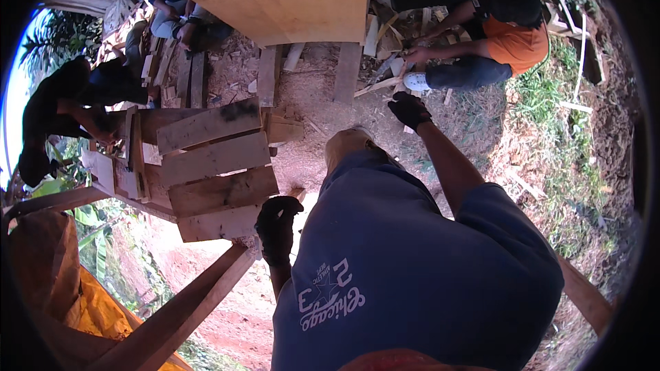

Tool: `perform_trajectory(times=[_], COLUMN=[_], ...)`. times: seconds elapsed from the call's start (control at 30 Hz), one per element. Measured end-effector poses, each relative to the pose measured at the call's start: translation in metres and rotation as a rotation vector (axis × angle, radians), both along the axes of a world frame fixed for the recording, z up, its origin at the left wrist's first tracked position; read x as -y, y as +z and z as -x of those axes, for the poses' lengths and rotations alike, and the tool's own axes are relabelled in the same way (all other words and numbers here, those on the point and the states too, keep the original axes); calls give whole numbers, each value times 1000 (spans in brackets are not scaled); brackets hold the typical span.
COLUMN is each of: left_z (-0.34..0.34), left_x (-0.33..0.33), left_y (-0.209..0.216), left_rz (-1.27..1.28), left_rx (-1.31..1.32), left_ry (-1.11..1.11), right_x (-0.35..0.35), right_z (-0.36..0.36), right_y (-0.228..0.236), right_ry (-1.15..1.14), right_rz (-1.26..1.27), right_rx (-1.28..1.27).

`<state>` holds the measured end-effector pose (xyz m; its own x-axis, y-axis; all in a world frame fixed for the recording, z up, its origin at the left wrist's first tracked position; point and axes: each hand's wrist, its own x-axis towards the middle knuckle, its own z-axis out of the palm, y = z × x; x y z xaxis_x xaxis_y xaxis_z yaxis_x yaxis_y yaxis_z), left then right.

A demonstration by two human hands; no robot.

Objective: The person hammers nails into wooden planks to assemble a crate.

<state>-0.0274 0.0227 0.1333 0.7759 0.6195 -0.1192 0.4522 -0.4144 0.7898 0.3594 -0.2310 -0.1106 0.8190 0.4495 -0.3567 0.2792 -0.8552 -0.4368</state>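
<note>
My left hand [276, 228], in a dark glove, hangs beside the right ends of several wooden boards [220, 158] lying side by side. Its fingers are bent, with a gap between thumb and fingers, and I see nothing in it. Whether it touches the lowest board, I cannot tell. Out in front on the right, my right hand [410, 111] wears a dark glove too. Its fingers are loosely bent and apart above the dirt ground, holding nothing that I can see.
A large plywood panel [275, 0] stands ahead on wooden legs. At right, a crouching person in orange [519, 45] handles wood. People in dark clothes [55, 110] work at left. A thick beam [185, 302] slants across lower left near an orange tarp [103, 302]. Scraps litter the ground.
</note>
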Motion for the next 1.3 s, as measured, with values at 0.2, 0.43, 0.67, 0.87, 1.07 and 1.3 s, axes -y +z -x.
perform_trajectory(times=[0.2, 0.43, 0.67, 0.87, 1.07, 1.3], left_z=[48, 106, 117, 124, 136, 157], left_x=[30, 70, 78, 66, 58, 45], left_y=[10, -39, -75, -70, -71, -90], left_rz=[230, 312, 5, 4, 213, -8], left_rx=[65, 468, 240, 402, 447, 446], left_ry=[563, 770, 543, 393, 524, 663], right_x=[-151, -236, -225, -197, -170, -241], right_z=[-6, 115, 131, 155, 144, 100], right_y=[50, 152, 148, 182, 160, 166], right_ry=[701, 916, 1238, 1057, 1290, 1292], right_rz=[-312, -549, -502, -301, -386, -394], right_rx=[398, 450, 611, 356, 659, 488])
